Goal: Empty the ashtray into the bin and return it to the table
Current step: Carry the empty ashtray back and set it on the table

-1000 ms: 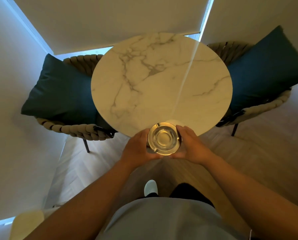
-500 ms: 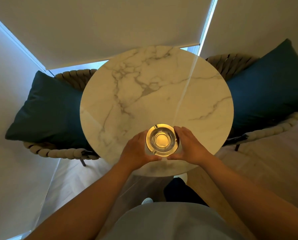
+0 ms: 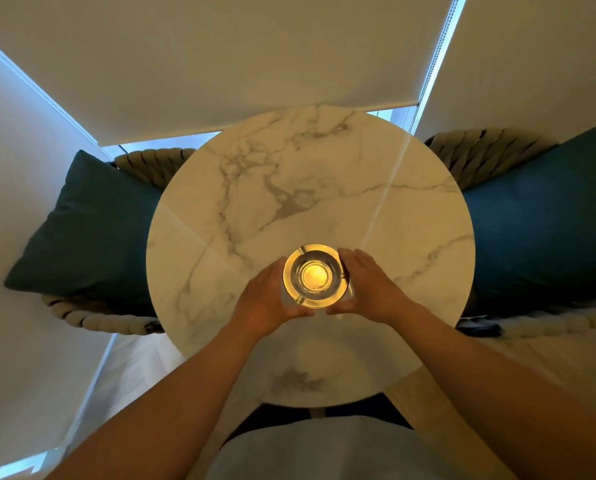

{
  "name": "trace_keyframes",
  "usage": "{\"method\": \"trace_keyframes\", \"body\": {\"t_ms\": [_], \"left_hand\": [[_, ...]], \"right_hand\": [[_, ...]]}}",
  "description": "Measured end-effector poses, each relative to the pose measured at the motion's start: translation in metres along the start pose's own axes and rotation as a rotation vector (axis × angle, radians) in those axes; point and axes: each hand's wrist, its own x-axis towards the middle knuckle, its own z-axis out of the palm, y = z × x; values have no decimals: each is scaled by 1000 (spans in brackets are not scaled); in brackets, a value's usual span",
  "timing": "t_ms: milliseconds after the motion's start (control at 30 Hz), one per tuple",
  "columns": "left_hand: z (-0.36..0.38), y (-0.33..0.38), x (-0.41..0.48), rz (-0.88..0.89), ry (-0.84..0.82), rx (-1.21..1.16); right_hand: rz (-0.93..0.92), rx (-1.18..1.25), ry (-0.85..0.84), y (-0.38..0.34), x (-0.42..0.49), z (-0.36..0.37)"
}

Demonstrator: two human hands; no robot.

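A round glass ashtray (image 3: 314, 276) with a yellow glow in its bowl is over the middle of the round white marble table (image 3: 289, 188). My left hand (image 3: 267, 299) cups its left side and my right hand (image 3: 371, 287) cups its right side. Both hands hold it together, thumbs under its near rim. I cannot tell whether it rests on the tabletop or is just above it. Its bowl looks empty. No bin is in view.
A woven chair with a dark teal cushion (image 3: 92, 230) stands left of the table, and another with a teal cushion (image 3: 546, 216) stands on the right. Drawn roller blinds (image 3: 255, 57) hang behind. My body is against the table's near edge.
My hands have carried the ashtray forward from the table's near edge to over its middle. I have stepped closer, so the table now fills more of the view.
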Motion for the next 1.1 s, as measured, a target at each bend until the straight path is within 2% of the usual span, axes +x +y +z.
{"method": "trace_keyframes", "body": {"t_ms": [467,633,800,933,1100], "left_hand": [[-19,-53,58,0,-78,11],[-6,-75,81,78,-118,133],[14,-92,106,88,-166,231],[24,-100,118,137,-158,403],[19,-99,122,65,-105,310]], "right_hand": [[129,-27,-42,-11,62,15],[163,-57,-45,2,84,25],[185,-210,-121,27,98,41],[195,-302,-141,37,108,47],[260,-273,-139,39,117,47]]}}
